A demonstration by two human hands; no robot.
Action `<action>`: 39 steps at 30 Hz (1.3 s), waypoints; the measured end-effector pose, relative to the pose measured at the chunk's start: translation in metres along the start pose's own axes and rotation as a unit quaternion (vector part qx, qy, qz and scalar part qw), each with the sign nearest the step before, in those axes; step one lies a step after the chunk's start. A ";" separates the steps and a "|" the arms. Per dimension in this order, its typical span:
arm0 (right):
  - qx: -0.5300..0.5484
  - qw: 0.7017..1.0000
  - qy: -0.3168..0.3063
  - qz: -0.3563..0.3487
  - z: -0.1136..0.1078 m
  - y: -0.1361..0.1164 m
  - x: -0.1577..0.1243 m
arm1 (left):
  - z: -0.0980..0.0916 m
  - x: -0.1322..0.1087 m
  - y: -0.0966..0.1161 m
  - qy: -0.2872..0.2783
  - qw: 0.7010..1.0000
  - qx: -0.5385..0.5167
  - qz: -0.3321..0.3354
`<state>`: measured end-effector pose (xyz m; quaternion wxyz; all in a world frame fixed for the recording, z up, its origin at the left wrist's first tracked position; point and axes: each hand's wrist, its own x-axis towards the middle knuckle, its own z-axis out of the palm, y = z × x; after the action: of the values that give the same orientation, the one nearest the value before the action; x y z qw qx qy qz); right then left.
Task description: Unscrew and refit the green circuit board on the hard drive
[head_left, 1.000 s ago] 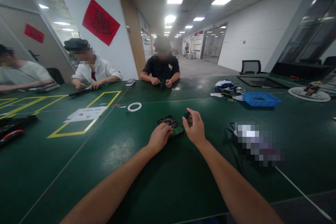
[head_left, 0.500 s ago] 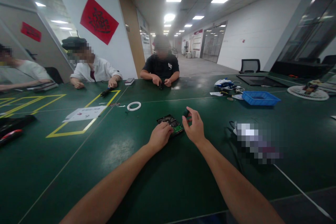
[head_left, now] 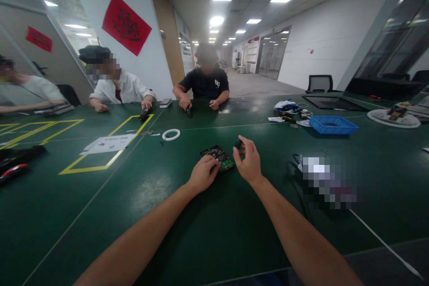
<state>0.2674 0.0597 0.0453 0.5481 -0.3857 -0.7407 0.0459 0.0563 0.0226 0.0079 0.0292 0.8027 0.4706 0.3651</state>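
Observation:
An opened hard drive [head_left: 210,151] lies on the green table, its dark metal innards facing up and a green circuit board [head_left: 227,163] at its right side. My left hand [head_left: 203,173] is closed on the near edge of the drive, its fingers covering part of it. Just right of the drive, my right hand [head_left: 248,161] is raised with thumb and fingers curled. Between their tips shows a small dark thing [head_left: 237,143], too small to name. The right hand does not touch the drive.
A white ring [head_left: 171,135] lies beyond the drive, near paper sheets [head_left: 106,144] and yellow tape. To the right are a blue tray [head_left: 333,125], a blurred-out item with a cable [head_left: 328,183] and a white round grille [head_left: 393,119]. Three people sit across the table.
My hands and the hard drive stay almost still. Across the table, the person in black has moved a hand with a dark tool leftward; the person in white has shifted a dark tool slightly right.

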 end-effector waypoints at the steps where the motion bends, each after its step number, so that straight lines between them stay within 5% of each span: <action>1: 0.001 1.000 0.002 -0.001 0.000 0.000 0.000 | 0.001 0.000 0.000 0.001 1.000 -0.002 -0.004; 39: 0.000 1.000 0.015 0.023 0.006 0.008 -0.003 | -0.009 -0.007 0.007 -0.021 0.998 0.025 0.061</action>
<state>0.2670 0.0659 0.0371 0.5578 -0.4030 -0.7237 0.0525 0.0538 0.0109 0.0134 -0.0030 0.8377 0.4292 0.3377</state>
